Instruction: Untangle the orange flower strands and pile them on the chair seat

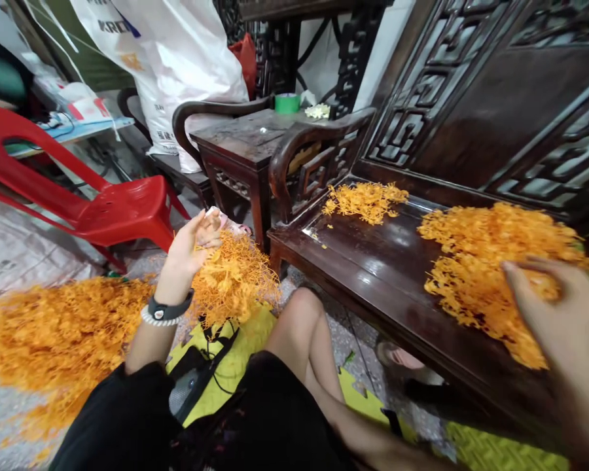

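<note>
My left hand (192,243) is raised above my knee and grips a tangled bunch of orange plastic sprigs (233,278) that hangs down to its right. A watch and a bead bracelet sit on that wrist. My right hand (559,314), blurred, reaches over the big orange heap (491,255) on the dark wooden bench (373,261); its fingers curl at the heap's near edge, and whether they hold any sprigs cannot be told. A smaller orange heap (366,199) lies at the bench's back left.
A wide spread of orange sprigs (53,333) covers the floor at left. A red plastic chair (112,209) stands behind it. A dark side table (245,140) carries a green tape roll (287,103). White sacks (177,59) lean at the back. Yellow foam mats (235,360) lie underfoot.
</note>
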The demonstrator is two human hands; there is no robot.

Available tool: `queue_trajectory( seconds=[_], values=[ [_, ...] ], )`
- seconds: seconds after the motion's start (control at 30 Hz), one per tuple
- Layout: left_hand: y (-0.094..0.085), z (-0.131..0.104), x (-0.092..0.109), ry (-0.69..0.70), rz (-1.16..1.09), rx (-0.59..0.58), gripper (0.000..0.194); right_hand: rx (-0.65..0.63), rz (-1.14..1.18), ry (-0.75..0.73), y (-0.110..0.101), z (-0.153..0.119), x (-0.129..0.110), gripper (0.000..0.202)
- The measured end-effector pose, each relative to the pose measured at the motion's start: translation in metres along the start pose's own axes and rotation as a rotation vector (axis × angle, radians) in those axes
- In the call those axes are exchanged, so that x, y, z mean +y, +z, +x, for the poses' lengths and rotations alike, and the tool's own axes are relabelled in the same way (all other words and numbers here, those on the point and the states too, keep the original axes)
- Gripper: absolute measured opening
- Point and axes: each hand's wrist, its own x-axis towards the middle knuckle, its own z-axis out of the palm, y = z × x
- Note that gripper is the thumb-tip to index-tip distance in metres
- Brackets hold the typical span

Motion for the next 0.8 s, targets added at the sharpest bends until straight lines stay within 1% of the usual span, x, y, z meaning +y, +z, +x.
queue_trajectory(
  seconds=[0.07,0.1,0.17,0.2,0.23,0.3,0.37,0.4,0.43,0.47,0.5,0.53,0.6,0.63,0.7,0.8],
  values=[
    [0.025,-0.02,-0.006,0.024,-0.086,-0.102,0.039,-0.227,0.177,-0.167,0.013,-0.035,-0.048,0.027],
    [0.038,-0.029,-0.012,0.031,-0.094,-0.143,0.042,-0.332,0.259,-0.288,0.019,-0.053,-0.073,0.03],
    [0.063,-0.042,-0.03,0.009,-0.077,-0.236,0.048,-0.515,0.388,-0.517,0.028,-0.084,-0.119,0.053],
    [0.073,-0.046,-0.041,-0.01,-0.062,-0.298,0.052,-0.594,0.447,-0.585,0.031,-0.096,-0.138,0.062],
    [0.082,-0.048,-0.053,-0.026,-0.044,-0.375,0.057,-0.648,0.506,-0.615,0.034,-0.105,-0.153,0.069],
    [0.094,-0.048,-0.078,-0.037,0.015,-0.548,0.068,-0.725,0.599,-0.594,0.036,-0.115,-0.171,0.073],
    [0.099,-0.044,-0.1,-0.005,0.105,-0.704,0.074,-0.831,0.67,-0.508,0.035,-0.118,-0.175,0.068],
    [0.099,-0.042,-0.11,0.033,0.154,-0.757,0.075,-0.904,0.687,-0.463,0.033,-0.119,-0.173,0.061],
    [0.099,-0.039,-0.119,0.087,0.205,-0.786,0.074,-0.969,0.686,-0.422,0.03,-0.12,-0.17,0.054],
    [0.097,-0.038,-0.127,0.151,0.26,-0.793,0.072,-1.005,0.665,-0.387,0.027,-0.122,-0.166,0.046],
    [0.095,-0.037,-0.135,0.209,0.314,-0.777,0.071,-1.001,0.626,-0.355,0.024,-0.125,-0.161,0.038],
    [0.091,-0.036,-0.143,0.25,0.367,-0.751,0.07,-0.953,0.578,-0.322,0.02,-0.129,-0.157,0.031],
    [0.083,-0.039,-0.156,0.261,0.469,-0.716,0.067,-0.789,0.509,-0.247,0.015,-0.138,-0.149,0.023],
    [0.079,-0.042,-0.161,0.242,0.512,-0.723,0.065,-0.71,0.495,-0.214,0.013,-0.141,-0.146,0.02],
    [0.073,-0.048,-0.167,0.219,0.606,-0.769,0.053,-0.602,0.47,-0.181,0.009,-0.146,-0.142,0.017],
    [0.071,-0.053,-0.17,0.232,0.77,-0.83,0.035,-0.535,0.429,-0.198,0.004,-0.146,-0.141,0.011]
  ],
)
